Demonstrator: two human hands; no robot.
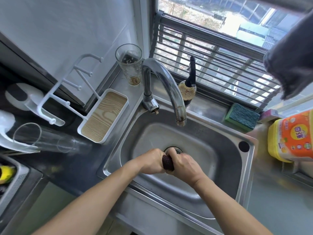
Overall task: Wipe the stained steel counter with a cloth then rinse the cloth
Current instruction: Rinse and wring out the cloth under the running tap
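Hands meet over a steel sink (220, 133): the left hand (151, 161) and right hand (183, 164) are both closed tight around a dark, rolled-up cloth (167, 162), gripped between them just in front of the drain (176, 150). A curved chrome tap (166, 85) arches above. Beside the basin stand a drinking glass (129, 65), a green sponge (241, 118) and an orange detergent bottle (293, 136), below a barred window (211, 55).
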